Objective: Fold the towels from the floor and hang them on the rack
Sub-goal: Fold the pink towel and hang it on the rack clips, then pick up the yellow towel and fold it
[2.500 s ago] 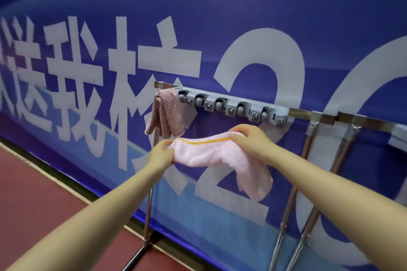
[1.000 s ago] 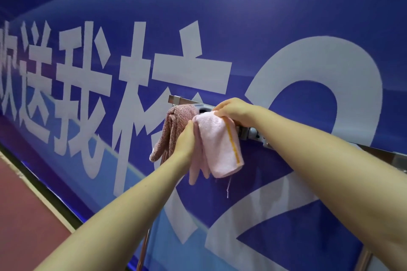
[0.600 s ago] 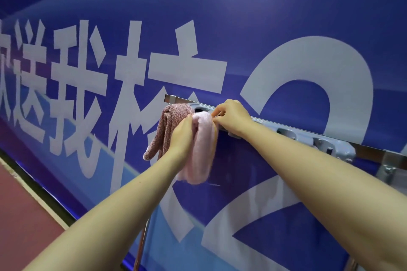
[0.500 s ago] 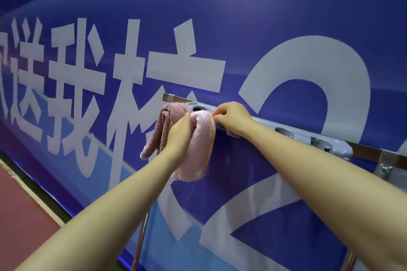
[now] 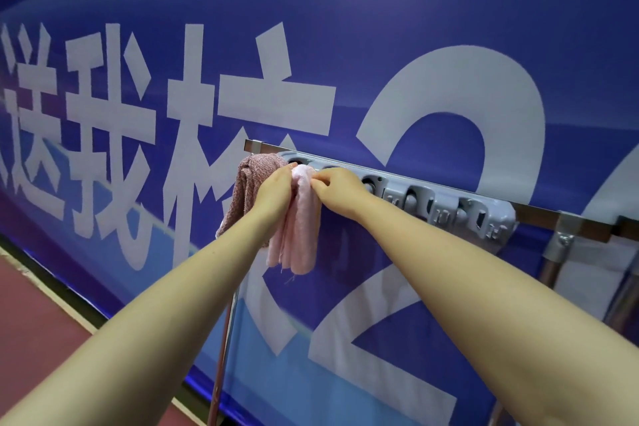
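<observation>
The pink towel (image 5: 296, 228) hangs lengthwise straight down from the grey clip rack (image 5: 408, 195), its top bunched between both sets of fingers. The left hand (image 5: 276, 188) pinches it from the left, the right hand (image 5: 340, 188) from the right; a brown towel (image 5: 247, 187) hangs just beyond the left hand.

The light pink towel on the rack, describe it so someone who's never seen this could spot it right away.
Find the blue banner with big white characters, then the grey plastic clip rail on the metal rack in front of it. At the rail's left end two cloths hang; the light pink folded towel is the right one, pinched by the left hand and right hand. Its neighbour, the brownish-pink knitted towel, is darker and coarser.
</observation>
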A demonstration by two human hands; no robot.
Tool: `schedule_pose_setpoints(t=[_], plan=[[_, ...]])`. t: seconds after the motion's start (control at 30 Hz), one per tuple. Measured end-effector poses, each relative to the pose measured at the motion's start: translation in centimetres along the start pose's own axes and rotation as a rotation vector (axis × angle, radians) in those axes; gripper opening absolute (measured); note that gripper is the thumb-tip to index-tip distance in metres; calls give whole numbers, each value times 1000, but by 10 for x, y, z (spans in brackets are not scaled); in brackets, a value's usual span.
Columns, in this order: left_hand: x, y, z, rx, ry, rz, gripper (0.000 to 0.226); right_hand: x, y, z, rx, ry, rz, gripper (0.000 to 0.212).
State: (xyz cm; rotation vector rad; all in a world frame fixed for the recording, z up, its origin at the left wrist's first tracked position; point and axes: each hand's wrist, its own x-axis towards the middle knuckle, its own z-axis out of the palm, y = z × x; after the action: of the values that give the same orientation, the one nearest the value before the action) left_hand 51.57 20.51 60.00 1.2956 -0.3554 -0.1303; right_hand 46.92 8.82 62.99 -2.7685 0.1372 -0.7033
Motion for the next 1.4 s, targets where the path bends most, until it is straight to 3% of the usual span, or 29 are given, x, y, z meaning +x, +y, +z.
schedule_pose_setpoints(t=[0.17,0.33,0.5,0.63,0.97,1.13,1.4], plan=[[-28,20,-4,284,-31,176,32,-36,-5,-8,3,47,18,23],[-75,34,0,429,-32,317,42,-112,4,-24,126,121,78,33],[-128,37,31,337,-13,281,23,-201,18,-40,387,123,211,27],[-186,11,79,220,-157,168,23,-276,37,-55,588,213,338,24],[-348,-144,173,261,-615,-38,30,-471,148,-21,448,331,708,26],[-404,-261,196,339,-720,-202,29,-592,212,32,488,443,1108,27],[-469,-427,205,572,-815,-462,35,-747,287,134,643,348,1580,25]])
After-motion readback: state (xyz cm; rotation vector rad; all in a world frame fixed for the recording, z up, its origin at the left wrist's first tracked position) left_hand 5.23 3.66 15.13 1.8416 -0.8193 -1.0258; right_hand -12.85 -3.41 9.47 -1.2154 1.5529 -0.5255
